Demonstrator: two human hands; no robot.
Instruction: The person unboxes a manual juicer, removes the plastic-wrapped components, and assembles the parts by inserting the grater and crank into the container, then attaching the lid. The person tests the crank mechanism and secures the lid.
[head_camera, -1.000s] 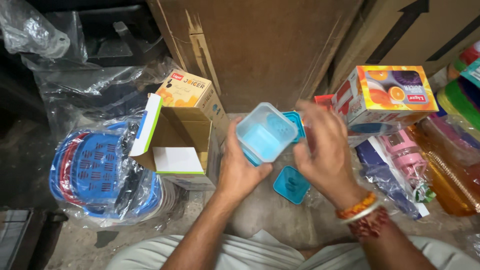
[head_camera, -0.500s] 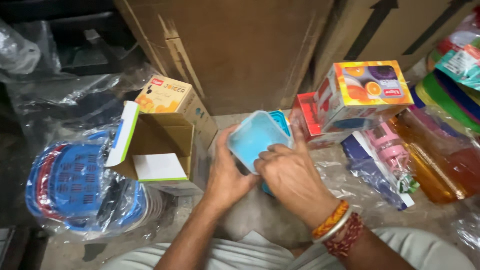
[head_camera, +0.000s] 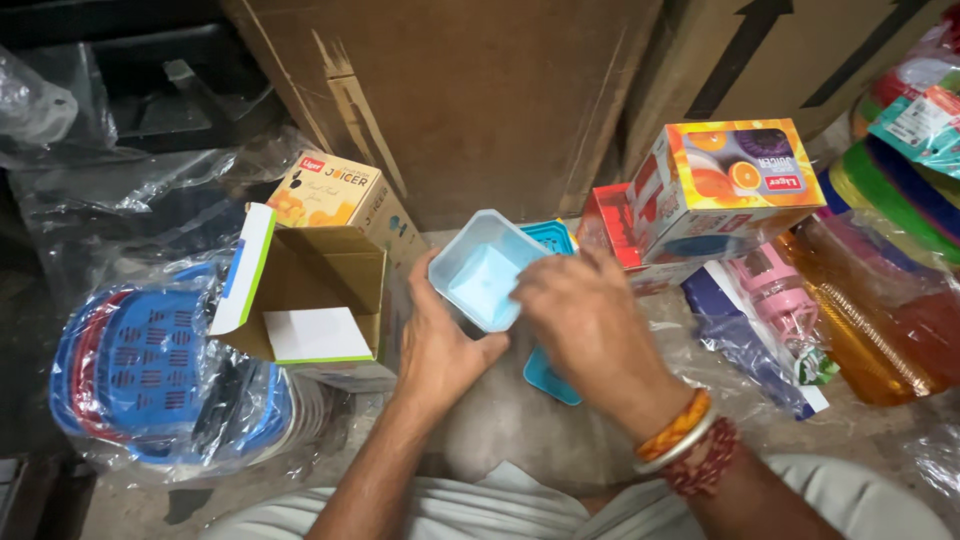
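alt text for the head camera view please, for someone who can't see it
A person's left hand holds a pale blue square plastic container, tilted, while the right hand rests on its rim. An open cardboard box sits to the left, a colourful printed box to the right, and a blue lid lies on the floor below.

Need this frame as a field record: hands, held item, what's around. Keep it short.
left hand: grips the pale blue square container from its left side
right hand: over the container's right edge, touching it
container: open, tilted toward the camera, looks empty
below hands: teal lid on the floor, partly hidden
left: open cardboard box, flaps up; blue basket in plastic wrap
right: colourful printed box; pink bottle
behind: large brown carton
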